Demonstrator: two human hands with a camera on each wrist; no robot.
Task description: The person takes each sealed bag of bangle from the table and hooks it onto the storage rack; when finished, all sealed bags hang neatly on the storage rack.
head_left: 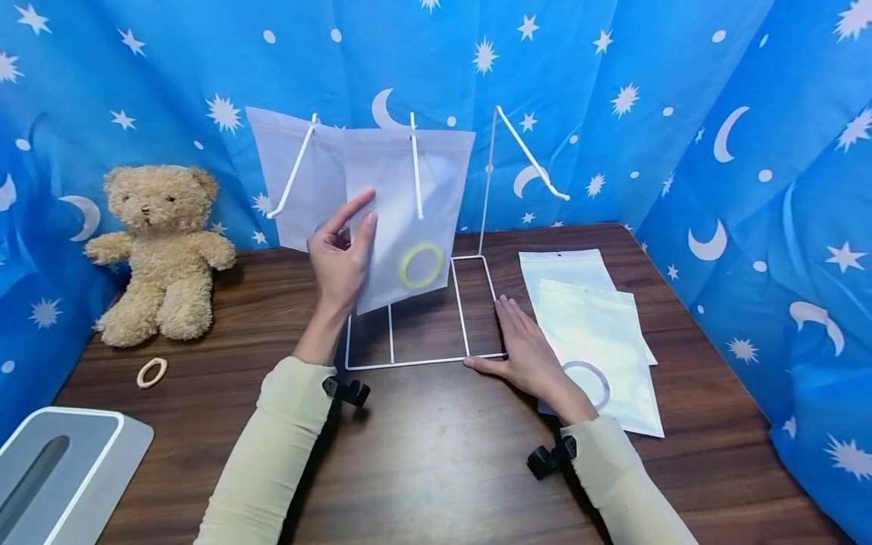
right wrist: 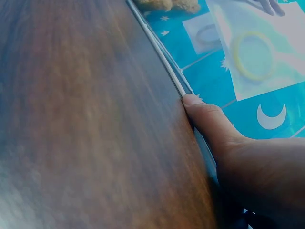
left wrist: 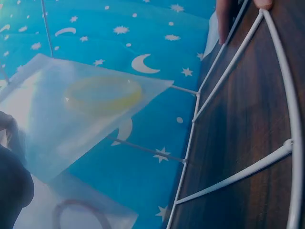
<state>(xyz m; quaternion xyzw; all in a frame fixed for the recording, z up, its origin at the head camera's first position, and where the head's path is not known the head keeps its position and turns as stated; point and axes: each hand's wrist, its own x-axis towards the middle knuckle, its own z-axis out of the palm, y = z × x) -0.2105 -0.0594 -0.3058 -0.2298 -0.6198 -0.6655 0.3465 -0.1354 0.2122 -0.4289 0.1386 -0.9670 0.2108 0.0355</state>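
A white wire rack [head_left: 409, 363] stands on the table with three hooks. From its middle hook hangs a white zip pouch [head_left: 402, 197] with a yellow ring [head_left: 421, 265] showing through, its lower end swung slightly aside. My left hand [head_left: 341, 261] is at this pouch's left edge, index finger and thumb stretched out in front of it and the other fingers bent. Another pouch [head_left: 289, 163] hangs on the left hook, partly covered. My right hand [head_left: 527, 352] lies with straight fingers at the right front corner of the rack base, thumb tip [right wrist: 193, 99] pressing the wire.
Two more pouches [head_left: 593, 325] overlap on the table at right, the upper with a pale ring [head_left: 587, 384] inside. The right hook [head_left: 531, 155] holds no pouch. At left are a teddy bear [head_left: 163, 257], a wooden ring [head_left: 151, 372] and a grey-white box [head_left: 75, 469].
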